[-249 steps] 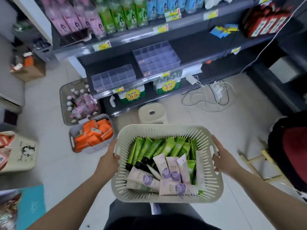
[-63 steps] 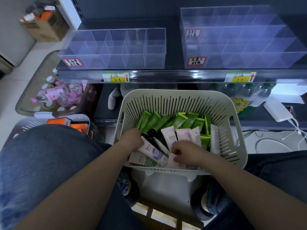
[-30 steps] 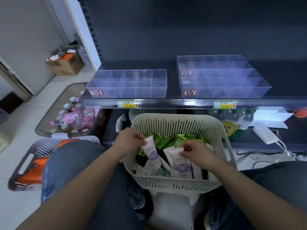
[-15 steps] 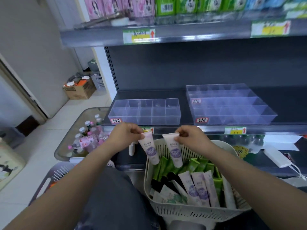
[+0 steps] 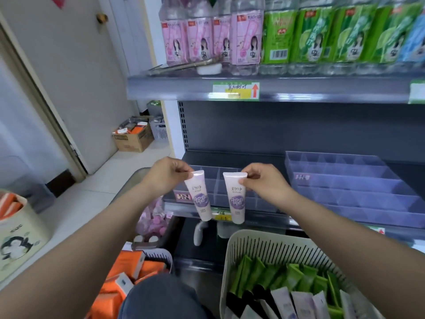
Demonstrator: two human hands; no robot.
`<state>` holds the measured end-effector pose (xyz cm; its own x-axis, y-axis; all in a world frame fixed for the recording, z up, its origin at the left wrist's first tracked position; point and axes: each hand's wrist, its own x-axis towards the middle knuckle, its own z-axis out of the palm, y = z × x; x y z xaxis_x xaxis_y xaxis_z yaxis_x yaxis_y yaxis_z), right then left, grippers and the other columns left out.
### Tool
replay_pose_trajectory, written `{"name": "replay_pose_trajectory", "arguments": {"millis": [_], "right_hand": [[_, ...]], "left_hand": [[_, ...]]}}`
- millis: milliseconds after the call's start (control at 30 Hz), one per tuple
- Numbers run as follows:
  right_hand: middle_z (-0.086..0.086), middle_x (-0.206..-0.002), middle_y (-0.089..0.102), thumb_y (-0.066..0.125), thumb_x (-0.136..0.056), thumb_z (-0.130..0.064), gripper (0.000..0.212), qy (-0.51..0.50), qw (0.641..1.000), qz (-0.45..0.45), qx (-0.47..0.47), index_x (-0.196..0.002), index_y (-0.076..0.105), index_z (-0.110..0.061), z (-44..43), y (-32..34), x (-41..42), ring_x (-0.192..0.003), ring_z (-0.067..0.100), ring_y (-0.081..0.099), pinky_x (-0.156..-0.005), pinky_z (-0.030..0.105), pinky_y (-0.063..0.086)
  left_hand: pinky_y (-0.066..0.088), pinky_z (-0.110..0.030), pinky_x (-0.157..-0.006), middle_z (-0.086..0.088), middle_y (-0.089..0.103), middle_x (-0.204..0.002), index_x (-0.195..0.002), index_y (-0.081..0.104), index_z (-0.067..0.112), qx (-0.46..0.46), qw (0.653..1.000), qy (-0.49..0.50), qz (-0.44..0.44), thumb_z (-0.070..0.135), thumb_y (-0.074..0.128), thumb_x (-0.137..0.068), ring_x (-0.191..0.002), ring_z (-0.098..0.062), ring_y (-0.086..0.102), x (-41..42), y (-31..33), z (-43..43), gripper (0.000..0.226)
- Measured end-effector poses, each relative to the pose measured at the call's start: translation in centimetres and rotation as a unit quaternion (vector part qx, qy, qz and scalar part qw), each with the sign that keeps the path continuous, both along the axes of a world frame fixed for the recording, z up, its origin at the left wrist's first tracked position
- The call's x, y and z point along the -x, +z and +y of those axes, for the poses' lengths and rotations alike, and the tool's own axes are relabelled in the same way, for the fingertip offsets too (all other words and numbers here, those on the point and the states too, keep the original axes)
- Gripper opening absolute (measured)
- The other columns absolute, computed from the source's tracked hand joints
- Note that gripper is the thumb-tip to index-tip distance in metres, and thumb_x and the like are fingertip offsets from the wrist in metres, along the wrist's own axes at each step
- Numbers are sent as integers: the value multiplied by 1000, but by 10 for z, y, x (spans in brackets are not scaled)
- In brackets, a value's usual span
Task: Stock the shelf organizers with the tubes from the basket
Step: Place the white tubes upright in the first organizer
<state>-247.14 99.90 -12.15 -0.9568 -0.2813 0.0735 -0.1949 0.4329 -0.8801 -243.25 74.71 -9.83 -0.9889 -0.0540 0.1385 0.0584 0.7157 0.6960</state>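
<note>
My left hand [image 5: 166,174] pinches the crimped top of a white tube with a purple label [image 5: 200,199]. Beside it my right hand [image 5: 264,180] pinches a second white tube with a purple label [image 5: 236,199] the same way. Both tubes hang cap-down in front of the small clear organizer [image 5: 217,180] on the dark shelf. To its right sits a larger clear organizer [image 5: 358,187] with nothing in its compartments. The cream basket [image 5: 276,247] sits low at the right, holding several green tubes [image 5: 287,279] and more white ones [image 5: 299,302].
The shelf above carries pink bottles [image 5: 207,35] and green bottles [image 5: 322,31]. A grey basket of orange packs [image 5: 128,272] and a tray of pink bottles [image 5: 151,222] sit on the floor at left. A cardboard box [image 5: 132,139] stands by the wall.
Both hands lifted one white tube each out of the basket and raised them side by side in front of the small organizer. The view has tilted upward.
</note>
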Motion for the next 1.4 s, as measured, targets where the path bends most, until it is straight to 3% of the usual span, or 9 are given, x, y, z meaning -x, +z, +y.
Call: {"name": "replay_pose_trajectory", "arguments": {"millis": [100, 233, 433, 567, 733, 967, 1133, 1267, 1400], "right_hand": [[-1, -85, 72, 68, -80, -9, 10, 4, 1000, 6, 9, -78, 68, -19, -14, 6, 17, -87, 19, 68, -84, 45, 54], [0, -82, 72, 67, -82, -6, 10, 12, 999, 6, 36, -77, 67, -15, -29, 14, 38, -86, 21, 69, -78, 37, 58], [3, -83, 72, 66, -81, -5, 9, 4, 998, 34, 59, -77, 68, -14, -50, 28, 71, -85, 23, 68, -83, 42, 56], [4, -88, 71, 66, -81, -8, 7, -23, 997, 46, 64, -81, 67, -14, -65, 30, 91, -88, 23, 67, -86, 46, 53], [7, -90, 71, 65, -81, -8, 6, -60, 994, 49, 76, -81, 66, -14, -82, 22, 109, -88, 25, 67, -88, 46, 52], [7, -92, 70, 63, -82, -8, 7, -53, 996, 52, 42, -83, 65, -14, -99, 0, 132, -80, 18, 63, -81, 34, 52], [4, -88, 70, 63, -81, -8, 6, -53, 997, 44, 31, -83, 66, -13, -109, -15, 139, -77, 15, 62, -75, 29, 49], [5, -90, 70, 63, -81, -7, 9, -54, 997, 36, 30, -88, 68, -9, -116, -24, 141, -81, 16, 63, -77, 29, 48], [3, -90, 69, 64, -80, -9, 11, -57, 997, 38, 19, -90, 69, -10, -119, -29, 144, -84, 15, 63, -78, 28, 48]], "left_hand": [[42, -9, -62, 2, 71, -81, -84, 73, 14, 12, 1000, 4, 9, 13, 67, -85, -67, 0, 59, 19, 11, -13, 7], [41, -6, -55, -6, 71, -83, -87, 73, 11, 15, 1000, 1, 24, 11, 64, -87, -61, -3, 56, 42, 22, -28, 9], [38, -3, -63, 3, 71, -92, -95, 73, 12, 49, 997, 28, 55, 13, 62, -89, -76, -3, 59, 73, 25, -46, 13], [39, -17, -71, -1, 71, -98, -97, 73, 13, 54, 995, 51, 68, 13, 59, -91, -84, -7, 58, 93, 21, -52, 16], [41, -19, -80, -2, 70, -107, -100, 73, 11, 44, 993, 72, 86, 14, 58, -91, -90, -9, 59, 118, 15, -54, 17], [41, -18, -81, -4, 70, -108, -100, 73, 9, 83, 989, 71, 99, 12, 56, -93, -97, -14, 63, 141, 2, -61, 18], [46, -16, -70, -4, 70, -108, -102, 72, 11, 106, 989, 74, 76, 14, 53, -94, -83, -18, 66, 148, -14, -63, 21], [43, -18, -83, -4, 70, -110, -100, 73, 10, 96, 990, 74, 74, 12, 55, -93, -100, -18, 64, 151, -24, -63, 19], [44, -21, -89, -3, 70, -112, -101, 73, 11, 98, 990, 72, 74, 13, 56, -92, -102, -17, 64, 154, -29, -62, 19]]}}
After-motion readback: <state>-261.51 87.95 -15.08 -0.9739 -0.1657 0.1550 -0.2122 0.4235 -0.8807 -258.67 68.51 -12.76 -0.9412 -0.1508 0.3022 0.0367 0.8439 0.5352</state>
